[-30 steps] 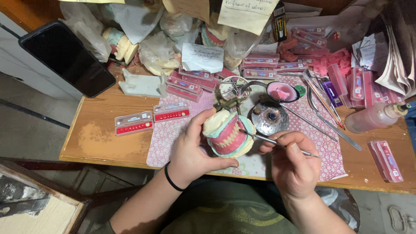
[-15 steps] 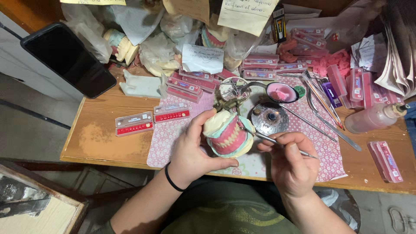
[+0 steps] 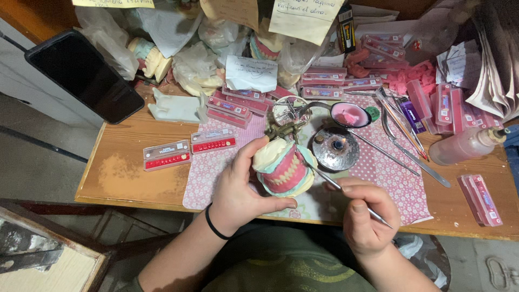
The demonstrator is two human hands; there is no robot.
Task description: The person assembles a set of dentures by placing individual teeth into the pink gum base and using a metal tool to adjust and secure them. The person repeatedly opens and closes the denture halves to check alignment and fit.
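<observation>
Teeth model (image 3: 284, 170) in middle of frame: pink gums, rows of pale teeth, cream and light green blocks above and below, brass frame on top. Held up over pink dotted cloth, tipped on side, teeth facing right.
Thin metal tool (image 3: 346, 193) right of it, slanted, upper tip touching model, other end pointing to lower right.

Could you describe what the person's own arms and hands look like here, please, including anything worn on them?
Both arms are bare as far as the picture shows, with no sleeves and no gloves. The left hand has a thin black band round its wrist. The right hand shows no band, watch or ring. Nails on both look short and unpainted. A green garment with a yellow pattern covers the body below.
</observation>
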